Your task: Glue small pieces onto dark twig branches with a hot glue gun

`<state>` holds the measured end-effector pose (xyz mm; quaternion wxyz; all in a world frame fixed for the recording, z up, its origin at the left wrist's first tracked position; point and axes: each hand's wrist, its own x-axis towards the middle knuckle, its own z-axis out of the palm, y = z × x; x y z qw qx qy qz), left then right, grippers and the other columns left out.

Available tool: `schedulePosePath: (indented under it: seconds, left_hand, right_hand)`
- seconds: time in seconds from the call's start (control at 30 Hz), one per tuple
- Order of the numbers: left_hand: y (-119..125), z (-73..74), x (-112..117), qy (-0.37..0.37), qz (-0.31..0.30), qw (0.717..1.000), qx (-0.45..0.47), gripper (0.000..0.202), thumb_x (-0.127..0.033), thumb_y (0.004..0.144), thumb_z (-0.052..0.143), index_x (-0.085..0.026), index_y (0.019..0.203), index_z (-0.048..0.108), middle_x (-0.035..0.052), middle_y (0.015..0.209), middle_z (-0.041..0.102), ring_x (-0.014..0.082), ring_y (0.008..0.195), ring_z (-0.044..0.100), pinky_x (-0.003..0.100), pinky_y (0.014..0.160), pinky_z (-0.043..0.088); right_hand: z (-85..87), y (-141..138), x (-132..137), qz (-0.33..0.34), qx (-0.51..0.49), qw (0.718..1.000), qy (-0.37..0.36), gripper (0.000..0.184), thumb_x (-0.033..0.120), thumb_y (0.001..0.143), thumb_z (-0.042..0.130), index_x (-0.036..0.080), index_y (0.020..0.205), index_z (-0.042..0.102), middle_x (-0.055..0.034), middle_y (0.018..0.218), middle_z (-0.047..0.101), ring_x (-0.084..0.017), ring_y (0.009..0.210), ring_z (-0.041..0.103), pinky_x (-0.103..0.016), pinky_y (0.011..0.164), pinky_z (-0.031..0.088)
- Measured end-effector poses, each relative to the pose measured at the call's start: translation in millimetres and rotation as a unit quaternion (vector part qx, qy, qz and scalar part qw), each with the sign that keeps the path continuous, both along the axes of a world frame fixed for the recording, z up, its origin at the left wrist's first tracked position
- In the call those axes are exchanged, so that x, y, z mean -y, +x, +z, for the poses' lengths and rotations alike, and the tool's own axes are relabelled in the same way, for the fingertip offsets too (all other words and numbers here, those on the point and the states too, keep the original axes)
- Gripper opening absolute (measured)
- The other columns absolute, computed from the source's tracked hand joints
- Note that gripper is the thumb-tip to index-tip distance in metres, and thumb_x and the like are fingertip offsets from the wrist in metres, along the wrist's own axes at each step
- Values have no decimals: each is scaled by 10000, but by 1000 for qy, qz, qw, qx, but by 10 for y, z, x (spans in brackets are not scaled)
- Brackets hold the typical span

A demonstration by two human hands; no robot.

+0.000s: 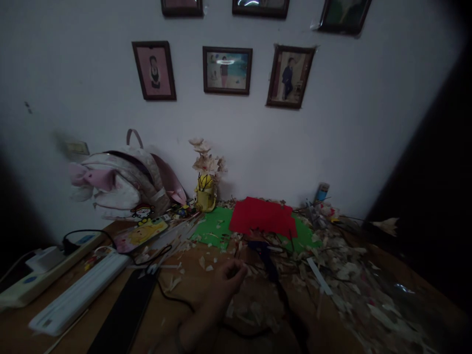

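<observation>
My left hand [231, 278] is over the wooden table near the middle, its fingers curled and pinched together. Whatever they hold, if anything, is too dark and small to make out; a thin dark line rises just above the fingertips. To its right is a dark blue tool [266, 258] shaped like a glue gun, with a dark cord-like strip running toward the bottom of the view. Beyond the hand lie red sheets [263, 216] on top of green sheets [214, 228]. Pale dry petal-like scraps [344, 270] cover much of the surface around. I cannot pick out my right hand.
At the left are a power strip [47, 275], a long white case [79, 295], a black flat panel [125, 314] and a black cable [169, 295]. A backpack [125, 182] and a yellow pot [205, 199] with pale flowers stand by the wall. A blue-labelled container [322, 192] is at the back right.
</observation>
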<state>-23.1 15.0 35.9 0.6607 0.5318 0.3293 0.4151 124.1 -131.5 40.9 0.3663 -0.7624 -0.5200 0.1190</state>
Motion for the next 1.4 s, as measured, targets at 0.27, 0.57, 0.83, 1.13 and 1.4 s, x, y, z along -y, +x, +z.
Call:
schedulePosePath:
  seconds: [0.27, 0.57, 0.83, 1.13, 1.4]
  left_hand:
    - [8, -33, 22, -35, -39, 998, 26, 371, -496, 588, 637, -177, 613, 449, -111, 426, 313, 27, 360, 212, 179, 372, 131]
    - [-55, 45, 120, -143, -143, 968, 146, 336, -442, 697, 509, -198, 561, 321, -103, 440, 247, 29, 350, 153, 183, 352, 105]
    - [46, -138, 64, -65, -105, 991, 41, 351, -472, 627, 580, -206, 573, 358, -113, 396, 275, 30, 323, 179, 185, 347, 116]
    - [32, -177, 104, 131, -36, 983, -123, 198, -335, 680, 547, -183, 575, 474, -37, 565, 414, 113, 560, 364, 220, 523, 298]
    - [51, -225, 61, 116, -53, 981, -147, 216, -357, 685, 544, -173, 594, 477, -29, 589, 446, 125, 592, 402, 222, 557, 317]
  right_hand:
    - [-103, 660, 133, -106, 11, 992, -63, 223, 264, 742, 474, 258, 858, 665, -66, 914, 669, -224, 969, 573, -300, 827, 419]
    - [-305, 917, 142, -71, 20, 982, -176, 375, 380, 762, 372, 205, 957, 641, -91, 1018, 647, -227, 935, 592, -291, 782, 412]
    - [-212, 901, 125, -113, 155, 970, -147, 278, 382, 715, 467, 211, 766, 680, -133, 803, 663, -277, 760, 611, -367, 693, 408]
    - [169, 94, -631, 119, -128, 984, -30, 268, 376, 679, 543, 176, 803, 672, -66, 842, 676, -204, 779, 600, -278, 697, 438]
    - [0, 9, -830, 200, -259, 944, -48, 197, 315, 662, 575, 163, 750, 663, -9, 709, 659, -159, 701, 584, -220, 617, 415]
